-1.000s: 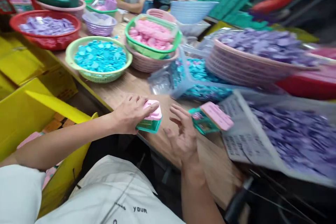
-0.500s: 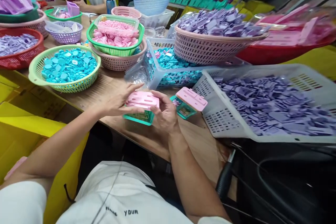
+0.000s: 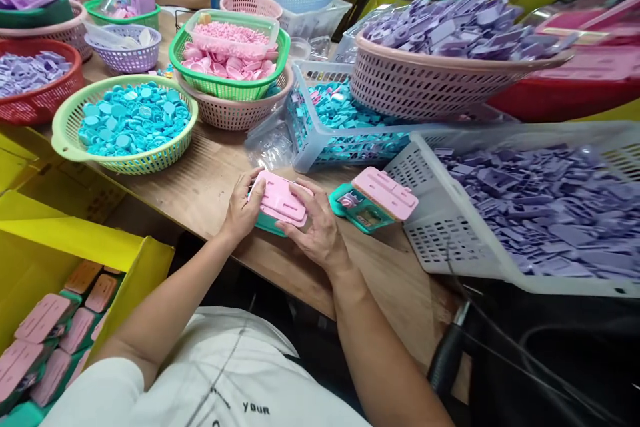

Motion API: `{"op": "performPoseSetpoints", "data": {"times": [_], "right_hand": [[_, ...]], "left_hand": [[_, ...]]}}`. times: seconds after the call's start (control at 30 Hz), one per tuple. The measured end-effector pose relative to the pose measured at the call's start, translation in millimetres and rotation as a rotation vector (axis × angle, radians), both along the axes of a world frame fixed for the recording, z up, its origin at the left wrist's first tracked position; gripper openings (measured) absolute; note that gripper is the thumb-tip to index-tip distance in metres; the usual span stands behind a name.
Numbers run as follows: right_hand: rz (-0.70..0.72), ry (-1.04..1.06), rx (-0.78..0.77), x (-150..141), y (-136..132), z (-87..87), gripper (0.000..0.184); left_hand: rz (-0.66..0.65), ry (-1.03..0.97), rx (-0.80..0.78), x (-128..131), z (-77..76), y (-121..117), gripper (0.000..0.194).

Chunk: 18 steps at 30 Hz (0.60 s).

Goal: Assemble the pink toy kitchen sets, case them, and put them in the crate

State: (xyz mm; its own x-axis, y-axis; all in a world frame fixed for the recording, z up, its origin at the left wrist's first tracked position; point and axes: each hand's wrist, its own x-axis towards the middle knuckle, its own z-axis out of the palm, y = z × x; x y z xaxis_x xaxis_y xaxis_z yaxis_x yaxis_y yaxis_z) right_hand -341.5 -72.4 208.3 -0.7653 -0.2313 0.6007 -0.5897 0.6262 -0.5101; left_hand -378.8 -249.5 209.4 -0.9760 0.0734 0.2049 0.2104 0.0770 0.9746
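Observation:
Between my two hands is a small teal toy box with a pink slotted top [image 3: 281, 199], held at the near edge of the wooden table. My left hand [image 3: 243, 207] grips its left end, thumb pressed on the pink top. Fingers of my right hand [image 3: 317, 227] close round its right end, some on top and the thumb low on the near side. The box's underside is hidden. Just right of my right hand stands a similar teal box with a pink top [image 3: 373, 199], its front showing a small purple figure.
A white crate of purple pieces [image 3: 450, 227] stands at right, a pink basket of purple parts [image 3: 425, 83] behind. A green basket of blue discs [image 3: 65, 127] is at left. Below left, a yellow carton [image 3: 135, 273] holds several pink-topped boxes. A black-handled tool [image 3: 447, 353] lies lower right.
My left hand has shifted from the box's far and near sides to its left end, thumb on top. The box has tilted. More of the yellow carton's contents show as the view turned.

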Motion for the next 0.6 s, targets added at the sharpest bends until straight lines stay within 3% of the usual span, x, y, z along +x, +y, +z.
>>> {"op": "performPoseSetpoints", "data": {"times": [0.23, 0.37, 0.43, 0.5, 0.6], "right_hand": [[-0.147, -0.036, 0.026, 5, -1, 6.1, 0.069], [0.002, -0.203, 0.041, 23, -3, 23.9, 0.063], [0.083, -0.254, 0.021, 30, -4, 31.7, 0.055], [0.081, -0.241, 0.011, 29, -6, 36.3, 0.045], [-0.026, -0.160, -0.036, 8, -10, 36.3, 0.038]], "left_hand": [[0.031, 0.014, -0.034, -1, -4.5, -5, 0.054], [-0.187, -0.104, -0.011, -37, 0.5, -18, 0.052], [-0.170, -0.089, -0.052, -49, 10.3, -27, 0.051], [-0.065, -0.031, -0.115, -43, 23.2, -34, 0.051], [0.016, 0.080, -0.260, -8, 37.1, -36, 0.056]]}}
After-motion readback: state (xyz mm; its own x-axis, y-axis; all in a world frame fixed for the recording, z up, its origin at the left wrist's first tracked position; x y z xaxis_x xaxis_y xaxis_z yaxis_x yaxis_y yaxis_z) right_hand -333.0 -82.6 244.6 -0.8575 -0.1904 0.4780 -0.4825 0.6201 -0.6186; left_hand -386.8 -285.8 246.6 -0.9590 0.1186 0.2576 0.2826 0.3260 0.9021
